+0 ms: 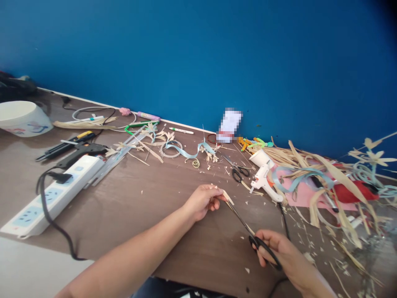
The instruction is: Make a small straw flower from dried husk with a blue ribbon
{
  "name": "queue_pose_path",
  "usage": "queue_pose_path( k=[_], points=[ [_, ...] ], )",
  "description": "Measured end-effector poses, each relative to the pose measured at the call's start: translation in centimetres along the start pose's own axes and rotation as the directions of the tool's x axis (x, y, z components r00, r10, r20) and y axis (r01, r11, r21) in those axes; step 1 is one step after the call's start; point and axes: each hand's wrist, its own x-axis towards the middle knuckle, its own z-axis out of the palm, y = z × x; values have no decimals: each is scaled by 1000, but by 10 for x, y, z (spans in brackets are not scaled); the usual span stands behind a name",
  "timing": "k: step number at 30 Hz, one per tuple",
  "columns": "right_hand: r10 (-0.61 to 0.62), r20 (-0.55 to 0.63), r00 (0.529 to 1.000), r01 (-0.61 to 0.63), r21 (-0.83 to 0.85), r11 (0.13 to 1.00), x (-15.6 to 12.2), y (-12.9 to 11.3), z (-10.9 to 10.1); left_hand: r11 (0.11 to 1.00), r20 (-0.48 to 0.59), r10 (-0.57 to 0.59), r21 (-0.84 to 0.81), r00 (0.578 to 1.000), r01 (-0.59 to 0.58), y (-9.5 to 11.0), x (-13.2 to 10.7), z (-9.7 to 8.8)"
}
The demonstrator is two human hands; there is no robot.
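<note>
Between its thumb and fingers, my left hand [204,203] pinches a small pale strip of dried husk [228,197]. Black-handled scissors [252,235] are in my right hand [277,252], fingers through the loops. Their blades point up and left and meet the strip close to my left fingertips. I cannot tell whether the blades are parted there. Beyond my hands lie a second pair of scissors [237,170], a white glue gun [265,180] and a light blue ribbon [186,154] among pale husk flowers [211,155].
A white power strip [52,198] with a black cord and a black glue gun [82,153] lie at left, near a white tub [25,120]. Husk strips [344,182], ribbon and scraps cover the right side. The blue wall [198,62] borders the table behind.
</note>
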Motion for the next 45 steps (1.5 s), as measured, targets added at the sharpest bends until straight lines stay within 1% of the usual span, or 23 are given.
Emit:
queue_pose_path(
  k=[9, 12, 16, 27, 33, 37, 45],
  points=[
    [8, -15, 1000, -8, 23, 1000, 6, -2, 1, 999, 9, -25, 42, 1000, 24, 0, -1, 2],
    [-9, -26, 1000, 9, 12, 1000, 5, -6, 2, 999, 8, -23, 35, 1000, 23, 0, 0, 1],
    [11, -41, 999, -11, 5, 1000, 5, -10, 3, 999, 5, -27, 17, 1000, 27, 0, -1, 1],
    [27, -46, 999, -27, 14, 1000, 6, -4, -3, 1000, 5, -22, 14, 1000, 22, 1, -1, 2],
    [28, -83, 996, -28, -6, 1000, 5, -7, -1, 999, -6, -19, 32, 1000, 20, 2, -2, 2],
    [55, -85, 995, -57, -22, 998, 7, -7, -2, 998, -7, -20, 56, 1000, 21, 2, -2, 2],
    [31, -58, 998, -32, -22, 999, 9, -5, -3, 997, 14, -8, 82, 1000, 7, 1, -2, 2]
  ],
)
